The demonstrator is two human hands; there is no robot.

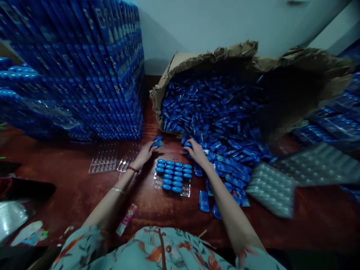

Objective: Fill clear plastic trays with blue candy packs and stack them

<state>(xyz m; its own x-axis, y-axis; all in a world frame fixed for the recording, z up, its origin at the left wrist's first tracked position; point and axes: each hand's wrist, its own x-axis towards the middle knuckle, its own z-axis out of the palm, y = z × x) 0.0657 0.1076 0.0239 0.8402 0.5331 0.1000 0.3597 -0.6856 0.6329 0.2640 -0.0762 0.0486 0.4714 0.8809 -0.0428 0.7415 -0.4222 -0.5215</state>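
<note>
My left hand (145, 153) is closed on a small blue packet (158, 139) above and left of the tray. My right hand (194, 150) has its fingers closed on a blue item (187, 144) at the edge of the loose pile. Between my forearms lies a clear plastic tray (185, 189) holding several glossy blue oval pieces (177, 173) in rows; hollows at its lower left and lower right corners show bare. The pile of blue packets (208, 108) spills out of a torn cardboard box (165, 80) onto the table.
Tall stacks of blue packs (112, 75) stand at the left. Clear trays (103, 158) lie beside my left hand. Stacked clear trays (271, 189) sit right of my right forearm. A pink wrapper (127, 219) lies on the red-brown table (153, 210).
</note>
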